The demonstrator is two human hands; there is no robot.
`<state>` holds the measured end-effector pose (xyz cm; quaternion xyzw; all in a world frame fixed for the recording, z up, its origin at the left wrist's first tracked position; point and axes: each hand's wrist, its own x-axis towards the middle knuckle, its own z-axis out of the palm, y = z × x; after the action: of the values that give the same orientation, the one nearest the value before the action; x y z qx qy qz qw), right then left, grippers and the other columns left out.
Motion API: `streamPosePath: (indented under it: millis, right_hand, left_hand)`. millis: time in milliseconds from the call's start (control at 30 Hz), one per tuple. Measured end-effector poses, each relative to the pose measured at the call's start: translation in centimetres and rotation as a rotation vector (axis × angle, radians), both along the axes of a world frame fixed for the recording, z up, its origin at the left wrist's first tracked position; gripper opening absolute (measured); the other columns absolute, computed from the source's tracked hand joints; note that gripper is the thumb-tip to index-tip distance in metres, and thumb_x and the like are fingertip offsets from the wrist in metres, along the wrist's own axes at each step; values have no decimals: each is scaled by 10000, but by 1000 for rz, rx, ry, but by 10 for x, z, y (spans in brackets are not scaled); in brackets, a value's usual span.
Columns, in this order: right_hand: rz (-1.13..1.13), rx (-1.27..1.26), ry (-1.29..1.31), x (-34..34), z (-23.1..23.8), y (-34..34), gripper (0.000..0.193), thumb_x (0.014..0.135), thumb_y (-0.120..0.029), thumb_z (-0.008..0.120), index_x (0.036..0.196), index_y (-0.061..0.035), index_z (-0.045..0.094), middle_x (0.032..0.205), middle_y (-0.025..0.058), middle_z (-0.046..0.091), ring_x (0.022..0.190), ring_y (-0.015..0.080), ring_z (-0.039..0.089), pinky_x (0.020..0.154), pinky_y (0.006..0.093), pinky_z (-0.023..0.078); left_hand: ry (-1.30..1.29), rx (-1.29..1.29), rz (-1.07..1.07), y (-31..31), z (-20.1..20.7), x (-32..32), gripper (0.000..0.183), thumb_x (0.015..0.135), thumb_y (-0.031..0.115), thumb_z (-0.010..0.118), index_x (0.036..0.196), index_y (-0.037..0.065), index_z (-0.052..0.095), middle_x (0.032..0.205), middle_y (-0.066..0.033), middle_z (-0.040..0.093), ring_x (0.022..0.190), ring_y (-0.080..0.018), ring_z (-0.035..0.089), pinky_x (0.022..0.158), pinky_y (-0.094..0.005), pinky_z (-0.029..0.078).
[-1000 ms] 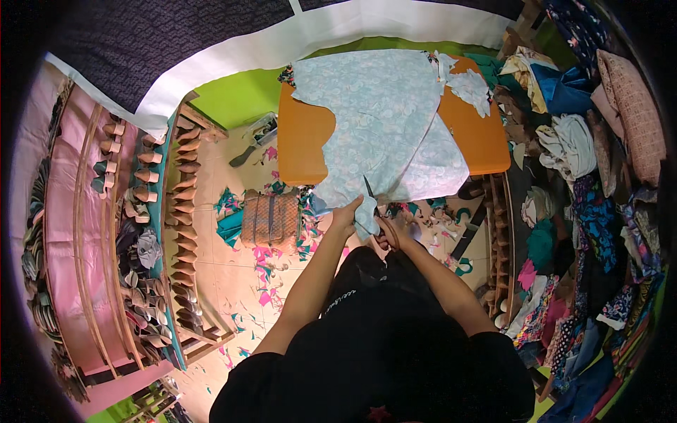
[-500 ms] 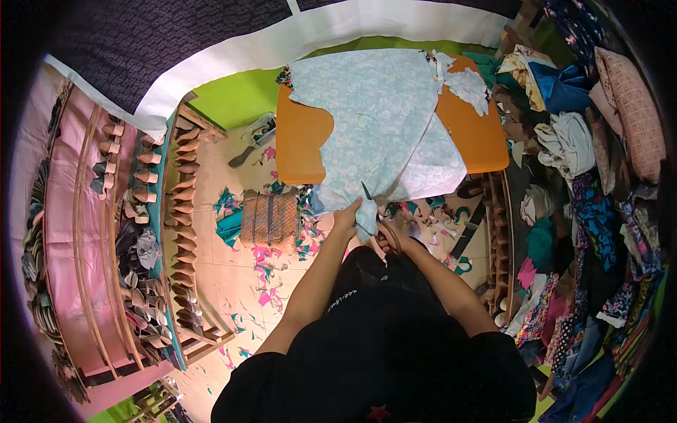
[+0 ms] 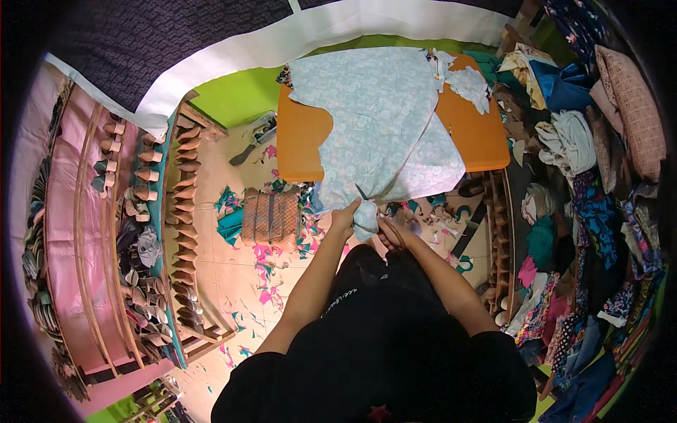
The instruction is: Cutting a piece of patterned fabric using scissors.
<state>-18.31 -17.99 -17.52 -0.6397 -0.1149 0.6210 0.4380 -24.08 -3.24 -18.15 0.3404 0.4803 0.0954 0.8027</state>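
A pale blue floral cloth (image 3: 374, 106) lies spread over the orange table and hangs past its near edge toward me. My left hand (image 3: 343, 217) pinches the cloth's near end, where a small flap is folded up. Close on its right, my right hand (image 3: 393, 235) is closed around the handles of a pair of scissors. One dark scissor blade (image 3: 361, 191) sticks up past the flap against the cloth; the flap and my fingers cover most of the rest.
The orange table (image 3: 300, 151) stands ahead. A brown woven box (image 3: 271, 218) sits on the floor among colourful scraps (image 3: 266, 271). Shoe racks (image 3: 185, 233) line the left side, and a lower rack (image 3: 497, 233) stands right. Piled fabrics (image 3: 564, 144) fill the far right.
The scissors have tilted slightly leftward, and my right hand has turned a little, hiding more of the handles. The small flap of cloth has shifted; my left hand stays nearly in place.
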Motion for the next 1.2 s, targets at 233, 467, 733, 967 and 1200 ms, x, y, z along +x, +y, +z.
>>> streamPosePath:
  millis: [233, 467, 733, 967, 1200]
  right_hand:
    - [-19, -2, -65, -6, -3, 2, 608, 775, -617, 239, 726, -35, 409, 476, 23, 363, 331, 103, 345, 292, 252, 279]
    - [-148, 4, 88, -7, -13, 12, 541, 746, -654, 247, 680, -136, 388, 423, -28, 294, 299, 77, 274, 280, 217, 221]
    - [-131, -42, -20, -11, -14, 11, 805, 726, -686, 174, 1176, -36, 322, 623, 71, 471, 438, 114, 424, 392, 231, 368]
    - [0, 56, -11, 3, -32, 3, 889, 678, -735, 174, 1162, -5, 324, 647, 92, 491, 462, 117, 452, 406, 236, 378]
    - [23, 15, -35, -6, -13, -3, 742, 692, -715, 215, 928, -40, 412, 553, 33, 422, 391, 94, 391, 357, 241, 328]
  left_hand:
    - [-13, 20, 6, 3, -8, -3, 368, 683, 69, 654, 954, -110, 480, 889, -171, 554, 746, -254, 569, 650, -365, 480]
    - [-4, -20, -99, 3, -9, -4, 289, 748, 54, 579, 976, -77, 458, 901, -148, 552, 764, -245, 573, 647, -356, 491]
    - [18, -33, -89, 2, -16, -6, 324, 679, 63, 653, 919, -90, 500, 864, -143, 565, 715, -228, 573, 617, -330, 480]
    - [22, 24, -97, 0, -12, -7, 274, 724, 50, 602, 925, -97, 487, 874, -149, 563, 741, -244, 576, 643, -344, 485]
    - [10, 30, -60, -4, -3, -5, 390, 686, 84, 649, 942, -141, 461, 888, -165, 550, 739, -242, 570, 633, -339, 482]
